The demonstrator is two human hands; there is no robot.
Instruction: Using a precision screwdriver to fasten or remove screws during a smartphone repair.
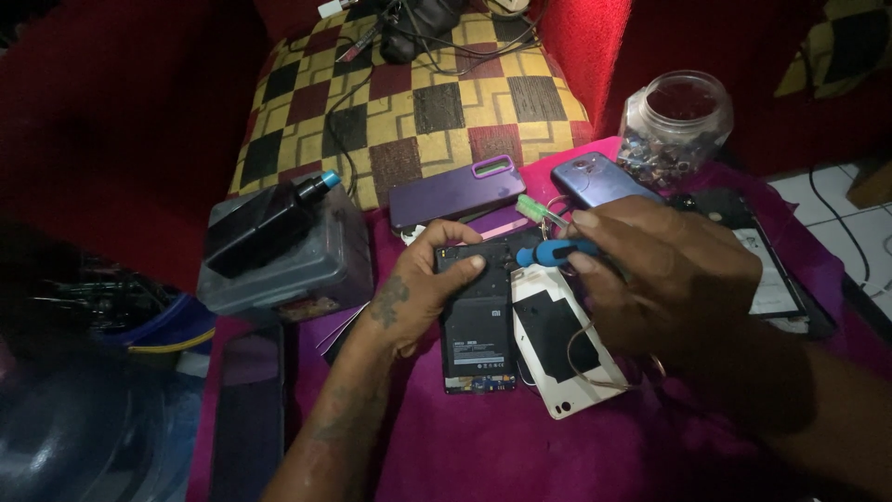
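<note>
An opened black smartphone lies face down on the magenta cloth, its battery and circuit board exposed. My left hand grips its upper left edge, thumb pressed on the top. My right hand holds a blue-handled screwdriver, the tip pointing at the phone's upper part. The white back cover with a black pad lies just right of the phone, partly under my right hand.
A purple phone case and a bluish phone lie behind. A clear jar of small parts stands at the back right. A grey box with a black device sits left. A checkered cushion carries cables.
</note>
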